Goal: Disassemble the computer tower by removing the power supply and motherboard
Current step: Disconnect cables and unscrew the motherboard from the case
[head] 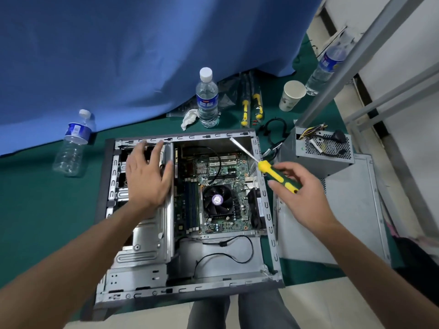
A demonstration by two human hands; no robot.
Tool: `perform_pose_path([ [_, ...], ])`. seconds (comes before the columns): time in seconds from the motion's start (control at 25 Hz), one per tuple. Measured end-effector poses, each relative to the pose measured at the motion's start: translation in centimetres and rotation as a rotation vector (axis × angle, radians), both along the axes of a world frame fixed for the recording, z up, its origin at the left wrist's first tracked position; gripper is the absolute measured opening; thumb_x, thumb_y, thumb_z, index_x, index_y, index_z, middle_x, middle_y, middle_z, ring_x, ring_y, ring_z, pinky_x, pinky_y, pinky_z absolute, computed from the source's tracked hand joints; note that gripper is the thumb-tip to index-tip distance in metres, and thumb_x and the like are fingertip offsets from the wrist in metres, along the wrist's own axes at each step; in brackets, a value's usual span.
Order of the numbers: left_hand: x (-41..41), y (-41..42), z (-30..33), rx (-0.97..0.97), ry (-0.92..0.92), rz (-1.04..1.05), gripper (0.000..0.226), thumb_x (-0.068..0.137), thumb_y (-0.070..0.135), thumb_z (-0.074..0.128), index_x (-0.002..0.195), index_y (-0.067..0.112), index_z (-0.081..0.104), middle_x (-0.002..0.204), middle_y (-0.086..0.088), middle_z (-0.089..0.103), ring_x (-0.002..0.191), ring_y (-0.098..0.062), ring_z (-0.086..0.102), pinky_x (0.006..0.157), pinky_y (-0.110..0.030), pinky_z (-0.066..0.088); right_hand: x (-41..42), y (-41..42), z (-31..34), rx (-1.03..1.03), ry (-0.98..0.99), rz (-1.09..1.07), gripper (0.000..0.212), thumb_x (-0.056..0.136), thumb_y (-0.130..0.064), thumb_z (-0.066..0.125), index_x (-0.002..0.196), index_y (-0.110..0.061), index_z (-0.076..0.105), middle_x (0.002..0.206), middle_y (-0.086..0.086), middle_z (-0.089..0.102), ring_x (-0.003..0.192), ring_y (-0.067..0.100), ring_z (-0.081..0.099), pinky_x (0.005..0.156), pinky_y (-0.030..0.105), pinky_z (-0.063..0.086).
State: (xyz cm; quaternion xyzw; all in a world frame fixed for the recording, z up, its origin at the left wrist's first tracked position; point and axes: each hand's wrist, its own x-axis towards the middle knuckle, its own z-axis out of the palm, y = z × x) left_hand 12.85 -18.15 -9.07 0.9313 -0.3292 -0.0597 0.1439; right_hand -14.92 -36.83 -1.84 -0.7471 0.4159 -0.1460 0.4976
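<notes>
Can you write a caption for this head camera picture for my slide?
Left hand steadies the open computer case; right hand holds a screwdriver.

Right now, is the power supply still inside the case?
No. The power supply sits outside the case, on the side panel to its right; only the motherboard remains inside.

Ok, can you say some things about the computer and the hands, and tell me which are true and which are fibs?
1. The right hand holds a screwdriver. True.
2. The power supply is inside the case. False: it sits outside, right of the case.
3. The motherboard is in the case. True.
4. The left hand holds a bottle. False: it lies open on the case's metal frame.
5. The paper cup lies tipped over. False: it stands upright.
</notes>
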Motion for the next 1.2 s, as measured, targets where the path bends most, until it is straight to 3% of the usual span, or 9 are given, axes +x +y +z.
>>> perform_pose_path([
  [0.12,0.5,-0.7,-0.6,0.034,-0.012,0.001,0.057,0.102,0.053,0.025,0.156,0.034,0.018,0.164,-0.010,0.006,0.151,-0.024,-0.003,0.122,-0.044,0.000,2.2,0.4,0.8,-0.091,0.065,0.124,0.024,0.084,-0.029,0.076,0.103,-0.041,0.070,0.094,-0.021,0.066,0.080,0.001,0.063,0.070,0.016,0.046],
  [0.24,0.6,-0.7,-0.9,0.023,-0.028,-0.001,0.058,0.101,0.055,0.022,0.156,0.035,0.016,0.164,-0.009,0.007,0.151,-0.022,-0.003,0.122,-0.044,0.002,5.5,0.5,0.0,-0.249,0.208,0.253,0.026,0.086,-0.033,0.073,0.112,-0.027,0.072,0.097,-0.013,0.062,0.082,0.001,0.058,0.073,0.014,0.042],
  [0.4,0.7,-0.7,-0.9,0.009,-0.034,0.000,0.057,0.102,0.053,0.024,0.156,0.034,0.018,0.164,-0.010,0.009,0.151,-0.023,-0.002,0.122,-0.044,0.004,9.4,1.3,-1.4,-0.369,0.360,0.392,0.029,0.091,-0.038,0.066,0.116,-0.024,0.069,0.110,-0.002,0.065,0.097,0.017,0.061,0.088,0.032,0.050],
  [0.52,0.6,-0.6,-1.1,-0.026,-0.045,0.001,0.055,0.103,0.050,0.025,0.155,0.034,0.020,0.163,-0.010,0.013,0.151,-0.023,0.000,0.122,-0.045,0.007,11.7,1.1,-2.7,-0.448,0.373,0.479,0.027,0.093,-0.037,0.063,0.113,-0.020,0.071,0.099,-0.002,0.061,0.093,0.021,0.061,0.076,0.029,0.044],
  [0.6,0.7,-0.6,-1.3,-0.027,-0.046,0.008,0.055,0.102,0.049,0.024,0.154,0.035,0.020,0.163,-0.010,0.013,0.151,-0.023,0.001,0.121,-0.045,0.008,12.8,0.8,-3.5,-0.450,0.384,0.508,0.026,0.092,-0.036,0.064,0.111,-0.020,0.072,0.093,-0.004,0.055,0.086,0.021,0.060,0.070,0.027,0.039],
  [0.8,0.7,-0.7,-1.2,-0.023,-0.046,0.018,0.055,0.101,0.050,0.025,0.154,0.035,0.022,0.162,-0.009,0.015,0.151,-0.022,0.001,0.120,-0.046,0.011,13.8,0.3,-4.5,-0.430,0.398,0.564,0.024,0.092,-0.035,0.065,0.109,-0.020,0.073,0.102,0.001,0.064,0.086,0.022,0.062,0.068,0.025,0.037],
  [1.2,0.8,-0.8,-1.1,-0.017,-0.048,0.031,0.057,0.098,0.051,0.024,0.153,0.034,0.026,0.161,-0.009,0.018,0.150,-0.024,0.005,0.119,-0.050,0.018,14.7,-0.5,-3.5,-0.440,0.433,0.684,0.023,0.094,-0.032,0.062,0.107,-0.015,0.071,0.102,0.003,0.062,0.088,0.026,0.062,0.073,0.031,0.047],
])
